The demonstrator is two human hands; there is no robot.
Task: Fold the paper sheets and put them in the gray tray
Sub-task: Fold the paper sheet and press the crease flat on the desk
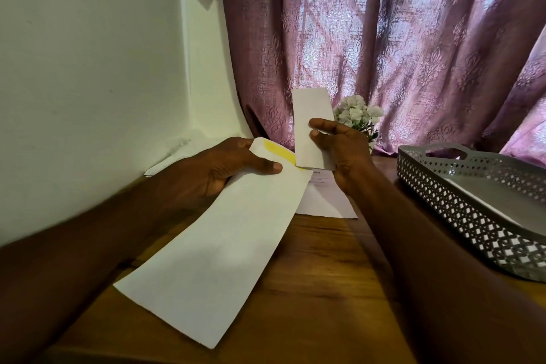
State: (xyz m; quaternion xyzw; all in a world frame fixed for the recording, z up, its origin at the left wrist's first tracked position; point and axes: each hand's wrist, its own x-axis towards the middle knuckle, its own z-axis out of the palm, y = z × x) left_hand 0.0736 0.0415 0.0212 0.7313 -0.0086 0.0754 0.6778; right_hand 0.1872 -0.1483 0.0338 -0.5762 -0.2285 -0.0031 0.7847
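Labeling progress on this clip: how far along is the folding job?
Done: white paper already lies in the gray tray. In hand: the right hand holds a small folded sheet, the left hand holds a long folded sheet. Left: trayed neither yet, and a flat sheet waits on the table.

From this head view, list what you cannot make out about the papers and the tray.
- Gray tray: its right end is cut off by the frame edge; what lies inside is mostly hidden by its near wall.
- Sheet on the table: its print is too small to read, and the right hand covers part.
- Folded strip: its lower corner is hidden behind the right hand's fingers.
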